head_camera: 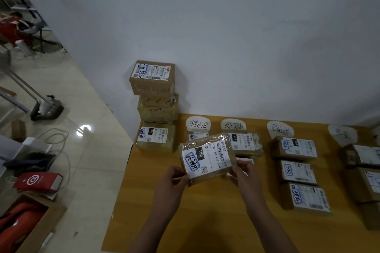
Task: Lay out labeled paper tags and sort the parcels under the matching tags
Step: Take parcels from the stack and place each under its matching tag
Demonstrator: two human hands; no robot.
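With the left hand (174, 176) pinches the near left corner of the held parcel (207, 156), thumb and fingers curled onto it; with the right hand (244, 172) grips the near right corner the same way. Holds it clear of the table (205, 222), label up, right of the stack of parcels (156, 98) and nearer the person than that stack.

Finds, just right of the stack, the first tag (198, 124); further right the second tag (233, 125), then the third tag (280, 129), and farthest from the stack the fourth tag (342, 132) (too blurred to read). Hides most of the small parcel (195, 135) under the first tag; leaves plain the taped parcel (245, 142) under the second and the column of three (298, 171) under the third.

Risks, most likely, landing in the wrong column: depends on matching a blue scrawl on the label to the handwriting on the tags, with the two columns nearest the stack so close together that a parcel set between them would belong to neither. Risks a slip too: hangs on two corner pinches over glossy wrap, so could twist free and drop onto the sorted parcels right of the stack, knocking them out of line. Could also brush the stack with the left forearm on a reach toward the first tag, and probably topple it.
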